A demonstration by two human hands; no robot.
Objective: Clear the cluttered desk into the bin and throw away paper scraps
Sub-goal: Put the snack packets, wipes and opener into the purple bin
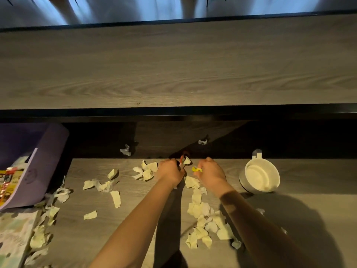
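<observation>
Paper scraps (199, 209) litter the desk (87, 238) between a purple bin (48, 161), far left, and a white mug (260, 176). Left hand (171, 171) curls round a red object (181, 159) at the far edge; right hand (209, 171) pinches a yellow scrap (197, 169). Print on the bin's packet (7, 180) is too blurred to read.

A bin (36, 167) stood at the left end of the desk (135, 219), with a booklet (13, 235) in front of it. Paper scraps (201, 209) lay scattered over the desk from the bin across towards a mug (260, 176) on the right. A shelf (173, 64) ran behind and above, with two more scraps under it.
</observation>
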